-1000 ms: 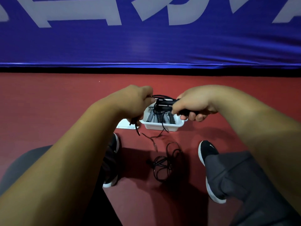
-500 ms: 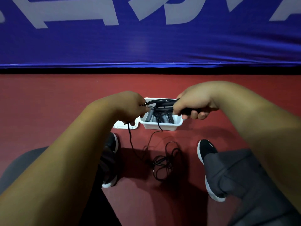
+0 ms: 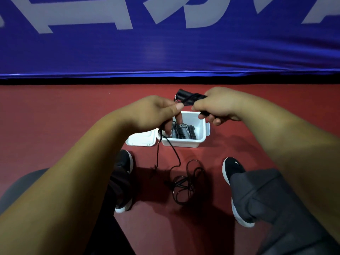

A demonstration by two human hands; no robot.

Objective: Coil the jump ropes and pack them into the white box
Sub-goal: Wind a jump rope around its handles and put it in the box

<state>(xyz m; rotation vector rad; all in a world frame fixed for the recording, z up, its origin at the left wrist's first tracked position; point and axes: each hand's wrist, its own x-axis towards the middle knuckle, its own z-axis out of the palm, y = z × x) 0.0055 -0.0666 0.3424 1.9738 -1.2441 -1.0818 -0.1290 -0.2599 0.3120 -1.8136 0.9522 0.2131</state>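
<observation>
My right hand [image 3: 218,107] grips the black jump rope handles [image 3: 185,98] with cord wound around them, held above the white box [image 3: 200,131]. My left hand [image 3: 156,113] pinches the black cord next to the handles. From the left hand the cord [image 3: 173,153] hangs down to a loose tangle of rope [image 3: 185,183] on the red floor between my feet. Inside the open white box lie coiled ropes with grey handles [image 3: 182,130].
The box's white lid [image 3: 141,138] lies open on the floor to its left. My black shoes [image 3: 232,168] flank the rope tangle. A blue banner wall [image 3: 165,52] runs along the far edge of the red floor.
Both hands have risen and moved away from me, now above the box's far rim. The left hand has shifted right, closer to the handles, with more cord wound.
</observation>
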